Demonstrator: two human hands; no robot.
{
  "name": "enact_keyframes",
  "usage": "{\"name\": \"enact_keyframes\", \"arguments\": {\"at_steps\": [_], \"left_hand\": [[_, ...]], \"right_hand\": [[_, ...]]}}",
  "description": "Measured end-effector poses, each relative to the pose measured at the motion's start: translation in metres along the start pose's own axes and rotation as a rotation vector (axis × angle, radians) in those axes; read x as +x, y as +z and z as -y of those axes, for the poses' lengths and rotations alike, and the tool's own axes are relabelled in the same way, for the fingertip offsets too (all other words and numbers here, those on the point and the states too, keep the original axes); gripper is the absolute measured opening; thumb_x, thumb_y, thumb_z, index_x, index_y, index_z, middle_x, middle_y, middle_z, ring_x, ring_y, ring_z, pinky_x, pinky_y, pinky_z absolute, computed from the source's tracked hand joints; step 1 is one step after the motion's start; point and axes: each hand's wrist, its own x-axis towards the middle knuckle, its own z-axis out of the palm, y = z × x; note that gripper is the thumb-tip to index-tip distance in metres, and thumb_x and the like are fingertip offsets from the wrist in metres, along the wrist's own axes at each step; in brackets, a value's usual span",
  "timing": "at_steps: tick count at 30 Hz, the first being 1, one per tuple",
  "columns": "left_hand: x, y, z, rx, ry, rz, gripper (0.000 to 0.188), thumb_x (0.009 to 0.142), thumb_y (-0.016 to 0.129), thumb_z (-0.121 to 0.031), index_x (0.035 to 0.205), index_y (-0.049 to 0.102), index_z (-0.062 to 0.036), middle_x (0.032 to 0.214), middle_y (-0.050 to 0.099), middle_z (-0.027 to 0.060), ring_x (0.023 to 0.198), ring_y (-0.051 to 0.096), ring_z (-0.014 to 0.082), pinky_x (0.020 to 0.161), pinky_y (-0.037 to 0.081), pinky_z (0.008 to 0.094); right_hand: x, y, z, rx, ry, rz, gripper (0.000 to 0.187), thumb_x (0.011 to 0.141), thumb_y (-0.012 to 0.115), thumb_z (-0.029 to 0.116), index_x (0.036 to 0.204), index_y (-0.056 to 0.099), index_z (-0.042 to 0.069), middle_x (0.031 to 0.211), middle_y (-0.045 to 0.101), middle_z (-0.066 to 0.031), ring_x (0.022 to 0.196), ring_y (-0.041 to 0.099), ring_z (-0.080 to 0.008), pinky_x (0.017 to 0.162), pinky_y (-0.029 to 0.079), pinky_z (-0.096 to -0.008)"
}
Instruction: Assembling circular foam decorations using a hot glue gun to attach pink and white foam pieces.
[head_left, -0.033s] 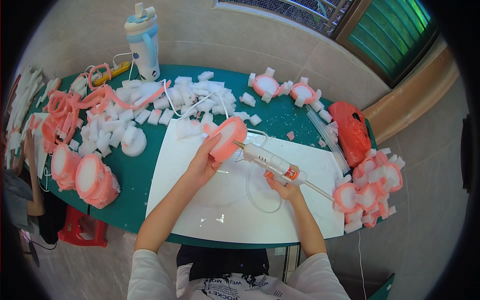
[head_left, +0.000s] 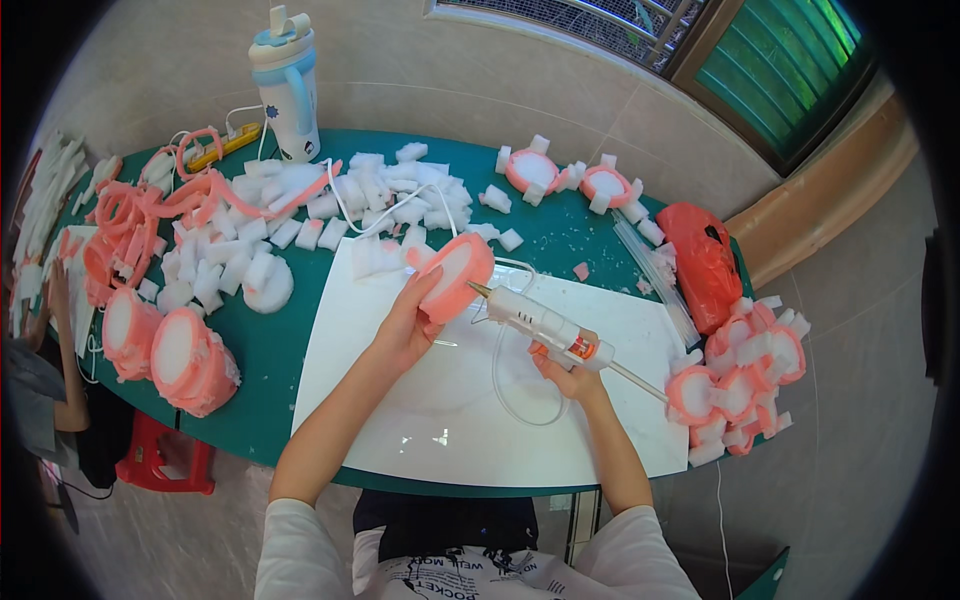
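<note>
My left hand [head_left: 408, 325] is closed round a foam disc [head_left: 462, 277] with a white face and a pink rim, tilted above the white board [head_left: 400, 420]. In my right hand [head_left: 568, 375] is a white hot glue gun [head_left: 545, 322], its handle gripped by my fingers. The metal nozzle meets or nearly meets the disc's pink rim; I cannot tell if it touches. A clear glue stick [head_left: 637, 382] sticks out of the gun's back end. The gun's cord loops over the board beneath it.
White foam pieces [head_left: 380, 190] and pink foam strips [head_left: 125, 225] cover the table's far left. Stacked pink-and-white discs [head_left: 190, 360] stand left; finished-looking pieces with white blocks [head_left: 740, 385] pile at right beside a red plastic bag [head_left: 697, 262]. A tumbler [head_left: 290, 95] stands behind. Another person's arm [head_left: 68, 340] shows far left.
</note>
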Motion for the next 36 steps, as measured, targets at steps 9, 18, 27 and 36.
{"name": "enact_keyframes", "arguments": {"at_steps": [9, 18, 27, 36], "left_hand": [[0.001, -0.003, -0.003, -0.012, 0.005, -0.009, 0.035, 0.083, 0.057, -0.026, 0.110, 0.041, -0.0117, 0.087, 0.055, -0.0015, 0.060, 0.049, 0.0001, 0.040, 0.034, 0.0114], [0.003, -0.002, -0.002, -0.096, 0.012, -0.070, 0.024, 0.084, 0.054, -0.023, 0.101, 0.048, -0.0069, 0.082, 0.058, 0.0033, 0.056, 0.053, 0.0034, 0.033, 0.033, 0.0128], [0.008, -0.006, -0.001, -0.150, 0.010, -0.077, 0.026, 0.085, 0.054, -0.023, 0.101, 0.047, -0.0047, 0.085, 0.057, 0.0054, 0.059, 0.050, 0.0071, 0.033, 0.032, 0.0129], [0.010, -0.007, -0.005, -0.161, 0.102, -0.103, 0.026, 0.083, 0.057, -0.024, 0.100, 0.048, -0.0058, 0.084, 0.056, 0.0037, 0.058, 0.050, 0.0063, 0.035, 0.032, 0.0132]], "right_hand": [[0.002, 0.001, -0.005, -0.106, -0.106, 0.011, 0.020, 0.068, 0.063, 0.006, 0.085, 0.056, -0.001, 0.069, 0.060, -0.0040, 0.062, 0.056, -0.0096, 0.057, 0.045, -0.0224], [0.003, 0.004, 0.001, -0.074, -0.094, -0.073, 0.011, 0.065, 0.060, 0.006, 0.075, 0.058, 0.002, 0.061, 0.055, -0.0021, 0.050, 0.051, -0.0085, 0.045, 0.041, -0.0220], [0.005, -0.003, -0.002, -0.278, -0.217, -0.070, 0.010, 0.063, 0.060, 0.005, 0.073, 0.057, 0.003, 0.067, 0.056, -0.0032, 0.057, 0.053, -0.0107, 0.050, 0.041, -0.0225], [0.018, -0.038, -0.011, -0.846, -0.408, -0.331, 0.026, 0.061, 0.060, 0.003, 0.087, 0.060, 0.003, 0.079, 0.056, -0.0140, 0.065, 0.057, -0.0290, 0.055, 0.045, -0.0329]]}}
